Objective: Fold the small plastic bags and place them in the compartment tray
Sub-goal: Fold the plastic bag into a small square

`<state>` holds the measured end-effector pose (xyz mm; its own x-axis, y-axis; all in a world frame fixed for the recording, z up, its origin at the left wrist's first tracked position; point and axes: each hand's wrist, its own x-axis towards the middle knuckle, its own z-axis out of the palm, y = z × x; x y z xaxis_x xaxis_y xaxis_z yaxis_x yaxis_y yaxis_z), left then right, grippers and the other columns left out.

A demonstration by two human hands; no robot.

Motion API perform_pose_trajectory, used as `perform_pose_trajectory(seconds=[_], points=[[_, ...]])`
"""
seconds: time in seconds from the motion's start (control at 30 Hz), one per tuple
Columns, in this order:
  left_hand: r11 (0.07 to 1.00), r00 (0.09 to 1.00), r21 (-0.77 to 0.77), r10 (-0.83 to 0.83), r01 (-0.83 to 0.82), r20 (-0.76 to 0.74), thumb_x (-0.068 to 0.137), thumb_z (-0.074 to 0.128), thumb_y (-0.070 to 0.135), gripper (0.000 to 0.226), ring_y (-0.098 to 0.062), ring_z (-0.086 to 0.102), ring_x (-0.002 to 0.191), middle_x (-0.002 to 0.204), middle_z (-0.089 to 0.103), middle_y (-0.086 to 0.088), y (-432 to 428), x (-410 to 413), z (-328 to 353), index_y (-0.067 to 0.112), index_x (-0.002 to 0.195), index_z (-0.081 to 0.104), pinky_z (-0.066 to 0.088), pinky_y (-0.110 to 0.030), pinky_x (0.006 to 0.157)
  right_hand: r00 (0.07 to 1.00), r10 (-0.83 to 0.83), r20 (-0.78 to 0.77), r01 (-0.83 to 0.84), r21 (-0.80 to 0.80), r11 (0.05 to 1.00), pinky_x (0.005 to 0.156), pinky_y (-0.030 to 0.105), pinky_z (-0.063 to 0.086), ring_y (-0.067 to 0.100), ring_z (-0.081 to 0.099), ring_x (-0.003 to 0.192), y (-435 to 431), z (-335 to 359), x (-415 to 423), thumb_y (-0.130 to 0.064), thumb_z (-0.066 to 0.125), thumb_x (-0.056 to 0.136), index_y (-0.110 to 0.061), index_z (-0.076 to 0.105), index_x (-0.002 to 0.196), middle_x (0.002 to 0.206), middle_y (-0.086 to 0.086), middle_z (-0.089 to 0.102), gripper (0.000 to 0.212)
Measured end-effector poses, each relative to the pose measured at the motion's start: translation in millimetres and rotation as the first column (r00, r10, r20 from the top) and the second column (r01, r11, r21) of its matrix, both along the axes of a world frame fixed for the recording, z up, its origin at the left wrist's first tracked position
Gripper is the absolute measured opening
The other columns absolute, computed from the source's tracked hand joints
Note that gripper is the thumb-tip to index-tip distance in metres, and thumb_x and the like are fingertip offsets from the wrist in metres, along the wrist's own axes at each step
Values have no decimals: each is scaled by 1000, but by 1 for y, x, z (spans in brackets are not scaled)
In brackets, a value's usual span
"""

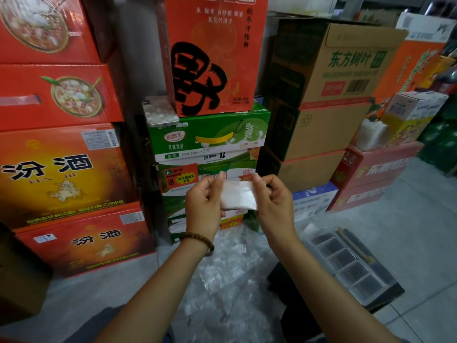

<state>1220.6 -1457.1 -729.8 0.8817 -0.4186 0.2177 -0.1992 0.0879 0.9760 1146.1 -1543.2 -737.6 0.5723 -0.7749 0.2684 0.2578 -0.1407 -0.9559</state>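
Mid-fold: the left hand (pixel 204 204) and right hand (pixel 273 201) each pinch one end of the plastic bag (pixel 238 195) in mid-air, grip tight. Next, probably another crease, then down-right into the tray (pixel 384 288).

Stack (pixel 210 137): cartons one on another, at the back in the middle.
Top box (pixel 212 53): on the stack.
Phone (pixel 160 111): on the stack, just left of the top box.
Bag (pixel 238 195): before the stack, pinched between left hand (pixel 204 201) and right hand (pixel 273 201).
Pile (pixel 227 268): on the floor before the stack, under the arms.
Tray (pixel 346 263): before the stack, to its right.
Liquor boxes (pixel 61 174): piled left of the stack.
Cardboard boxes (pixel 333 95): piled right of the stack.
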Motion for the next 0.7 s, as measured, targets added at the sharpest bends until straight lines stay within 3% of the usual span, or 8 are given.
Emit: perform_pose_trajectory(seconds=[0.1,0.17,0.23,0.3,0.4,0.57,0.63,0.7], points=[[999,997,42,-24,27,-75,96,51,32,30,-1,45,36,52,52,1,2,6,-3,11,76,60,38,-15,37,1000,13,-25,-13,-15,1000,52,16,43,3,55,59,-4,2,-2,-14,54,98,-9,54,74,62,-7,60,25],[995,991,77,-57,67,-122,96,50,37,32,-4,54,44,62,59,-3,4,11,-4,10,83,63,43,-18,41,999,28,-47,-28,-18,999,50,18,41,8,52,57,-8,4,-5,-15,55,97,-9,54,72,62,-1,56,26],[973,965,119,-170,196,-201,94,51,42,32,-12,62,63,76,64,-5,6,15,-2,15,87,65,54,-24,52,995,71,-73,-72,-16,997,45,18,37,12,47,54,-12,6,-8,-15,56,97,-9,53,71,61,8,50,26],[919,915,168,-306,356,-263,90,56,43,25,-15,64,74,84,68,-2,10,16,-1,20,89,67,57,-30,68,986,113,-120,-117,-30,993,41,16,33,8,41,44,-14,7,-12,-15,57,96,-9,52,70,55,6,47,28],[867,884,208,-404,452,-235,87,65,29,10,-13,64,74,85,70,-2,13,14,-1,20,87,69,54,-21,64,970,155,-187,-166,-47,985,35,16,31,5,37,35,-13,9,-16,-16,59,95,-9,53,67,45,-2,44,30],[902,882,122,-365,414,-298,87,66,25,7,-14,62,72,82,67,-1,13,13,1,21,81,67,52,-19,62,986,87,-144,-75,90,993,37,17,29,6,36,35,-16,14,-20,-23,55,98,-8,50,63,42,-4,41,38],[940,913,85,-296,331,-281,88,64,24,6,-11,59,72,83,65,1,12,12,0,21,83,65,50,-15,58,985,121,-126,-103,140,985,41,20,31,9,38,39,-18,15,-21,-33,55,95,-8,51,71,46,-3,43,35],[963,925,34,-245,266,-290,90,62,21,4,-10,58,73,87,64,0,10,13,-1,17,88,64,49,-13,55,960,232,-156,-207,163,965,47,22,42,12,54,49,-17,14,-21,-38,62,86,-9,55,89,59,1,58,30]])
